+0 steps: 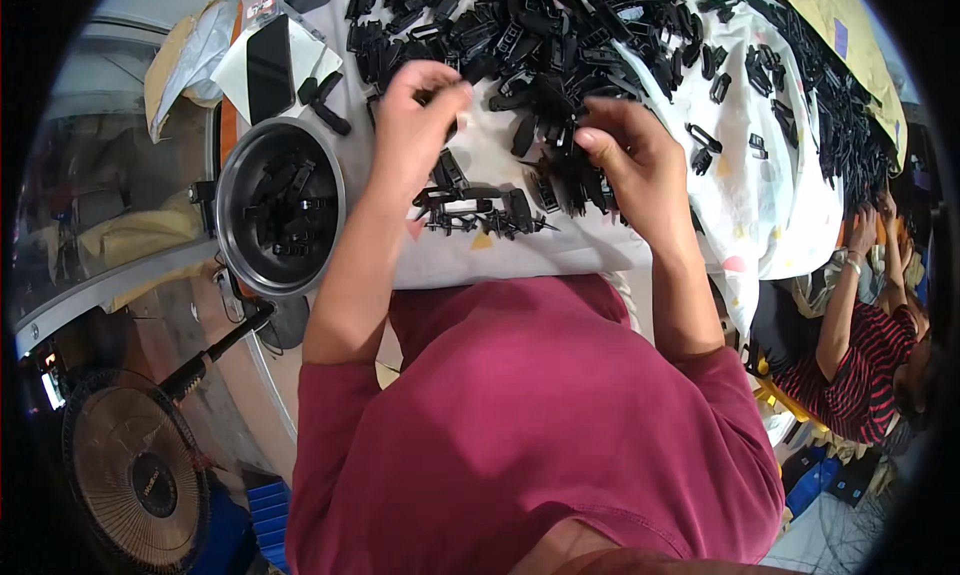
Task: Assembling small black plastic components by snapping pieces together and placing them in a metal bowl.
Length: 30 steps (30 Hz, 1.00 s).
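I see the bench (600, 250) under a white patterned cloth, w/ a big heap of black plastic clips (560, 25) spread across its far side. Left of the heap, off the cloth edge, sits a round metal bowl (226, 200) holding more black parts. Beyond the bowl lies a dark phone (269, 67) on white paper. Nearer to me than the heap, a small row of clips (480, 213) lies on the cloth betw. both wrists. My left hand (410, 125) is closed, fingertips pinching a small black clip (450, 125) at the heap's near edge. My right hand (635, 160) is curled shut on a black clip piece (565, 140), just right of the left hand.
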Each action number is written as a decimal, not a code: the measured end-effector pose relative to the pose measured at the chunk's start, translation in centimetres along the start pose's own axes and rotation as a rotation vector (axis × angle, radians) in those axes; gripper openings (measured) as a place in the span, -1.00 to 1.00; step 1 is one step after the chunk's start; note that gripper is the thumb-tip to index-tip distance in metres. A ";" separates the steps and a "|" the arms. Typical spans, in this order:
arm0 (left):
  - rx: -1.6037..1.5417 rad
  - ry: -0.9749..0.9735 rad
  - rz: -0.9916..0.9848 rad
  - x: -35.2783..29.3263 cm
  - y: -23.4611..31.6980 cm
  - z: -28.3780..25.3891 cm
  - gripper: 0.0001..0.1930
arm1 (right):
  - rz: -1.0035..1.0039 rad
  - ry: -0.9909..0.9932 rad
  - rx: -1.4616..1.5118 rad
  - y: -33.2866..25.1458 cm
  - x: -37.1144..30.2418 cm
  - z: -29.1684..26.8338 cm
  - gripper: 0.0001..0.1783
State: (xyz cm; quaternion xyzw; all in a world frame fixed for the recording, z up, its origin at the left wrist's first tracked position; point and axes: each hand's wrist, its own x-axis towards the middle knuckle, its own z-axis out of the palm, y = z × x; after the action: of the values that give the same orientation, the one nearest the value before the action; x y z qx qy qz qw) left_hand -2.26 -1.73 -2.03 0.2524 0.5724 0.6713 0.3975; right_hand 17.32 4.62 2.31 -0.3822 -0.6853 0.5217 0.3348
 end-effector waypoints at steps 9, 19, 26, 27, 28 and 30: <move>1.291 -0.304 0.188 -2.2 -0.4 3.6 -0.78 | -0.279 -0.195 -1.127 3.0 -3.6 2.8 -0.76; 1.272 -0.157 0.579 -2.3 2.7 -1.7 -0.81 | -0.307 -0.204 -1.076 1.9 -2.5 2.3 -0.82; 0.889 -0.131 0.344 -2.4 3.4 -3.1 -0.74 | -0.415 -0.554 -0.976 2.9 -1.4 6.5 -0.85; 0.776 -0.133 0.190 -2.6 3.6 -3.2 -0.71 | -0.382 -0.527 -0.932 2.8 -1.3 6.2 -0.86; 0.665 -0.124 0.032 -2.8 3.7 -3.7 -0.68 | -0.355 -0.507 -0.879 2.7 -1.3 6.2 -0.87; 0.475 -0.149 0.165 -3.0 3.5 -3.4 -0.69 | -0.318 -0.442 -0.607 2.1 -1.0 5.0 -0.84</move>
State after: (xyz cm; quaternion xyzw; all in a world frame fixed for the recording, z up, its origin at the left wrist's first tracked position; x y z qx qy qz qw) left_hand -4.15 -6.26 0.96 0.4331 0.6608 0.5277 0.3119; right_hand 13.87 1.84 -0.92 -0.2313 -0.9142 0.3072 0.1279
